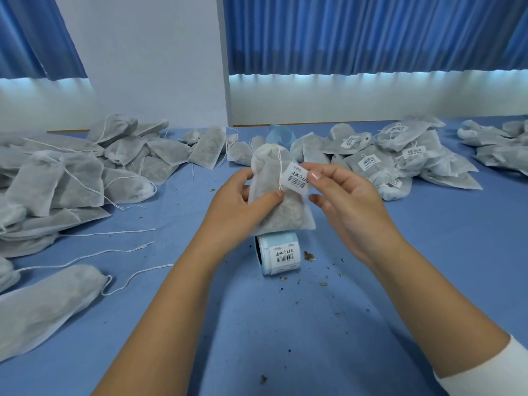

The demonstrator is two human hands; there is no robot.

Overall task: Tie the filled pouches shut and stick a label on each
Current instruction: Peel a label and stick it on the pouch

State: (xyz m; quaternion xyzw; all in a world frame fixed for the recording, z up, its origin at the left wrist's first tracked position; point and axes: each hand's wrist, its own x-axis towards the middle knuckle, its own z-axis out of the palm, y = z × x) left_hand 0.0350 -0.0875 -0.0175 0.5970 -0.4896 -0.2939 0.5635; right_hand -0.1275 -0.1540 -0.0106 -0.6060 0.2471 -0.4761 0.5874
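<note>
Head view: left hand (237,205) grips a filled white fabric pouch (271,178); right hand (353,208) fingers (314,175) pinch a white barcode label (295,179), best pressed flat, square, crease-free.

What I'm seeing: the white fabric pouch (274,207), filled and cinched at the top, is held upright in the left hand (240,204), right over the label roll (281,257). A barcode label (295,178) at its upper right edge is pinched by the right hand (343,201). Unlabeled pouches (71,178) are piled on the left, labeled pouches (400,155) on the right.
</note>
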